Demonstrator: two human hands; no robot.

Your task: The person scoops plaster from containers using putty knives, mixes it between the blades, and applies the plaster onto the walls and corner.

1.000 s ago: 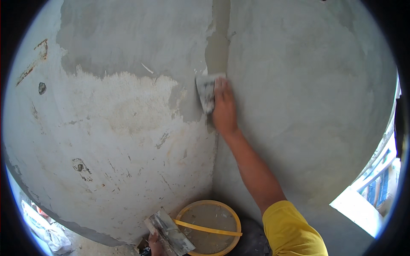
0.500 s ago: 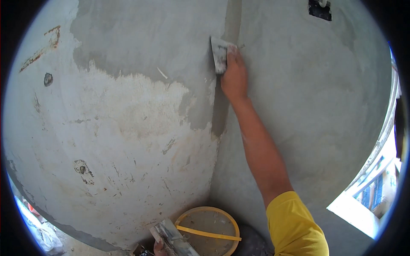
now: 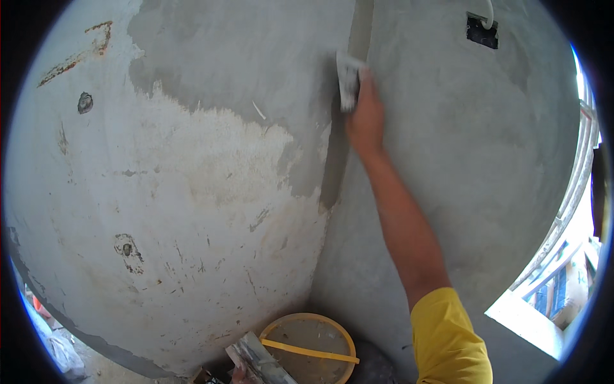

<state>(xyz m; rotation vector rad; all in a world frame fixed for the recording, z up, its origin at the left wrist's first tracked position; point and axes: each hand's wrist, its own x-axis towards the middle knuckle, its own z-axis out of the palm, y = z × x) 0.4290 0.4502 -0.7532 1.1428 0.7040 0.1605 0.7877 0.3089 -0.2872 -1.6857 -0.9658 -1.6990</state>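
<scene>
My right hand (image 3: 367,125) is closed around a putty knife (image 3: 348,80). Its wide, whitish blade lies at the inner corner, against a darker strip of wet-looking plaster (image 3: 335,163). The blade and fingers are slightly blurred. Fresh grey plaster (image 3: 211,57) covers the upper part of the left wall (image 3: 192,243), ending in a ragged edge over the bare white surface. At the lower edge, my left hand (image 3: 240,375) grips a flat plaster-smeared board (image 3: 259,360); most of that hand is cut off by the frame.
A round yellow-rimmed bucket (image 3: 350,336) with a yellow band across its top stands in the corner below. A dark socket box (image 3: 481,31) with a pale conduit is set into the right wall (image 3: 473,173). A bright opening (image 3: 550,301) lies at the far right.
The putty knife has shifted slightly along the corner and its blade appears turned more edge-on. My view has swung a little, so the walls sit further right at the top.
</scene>
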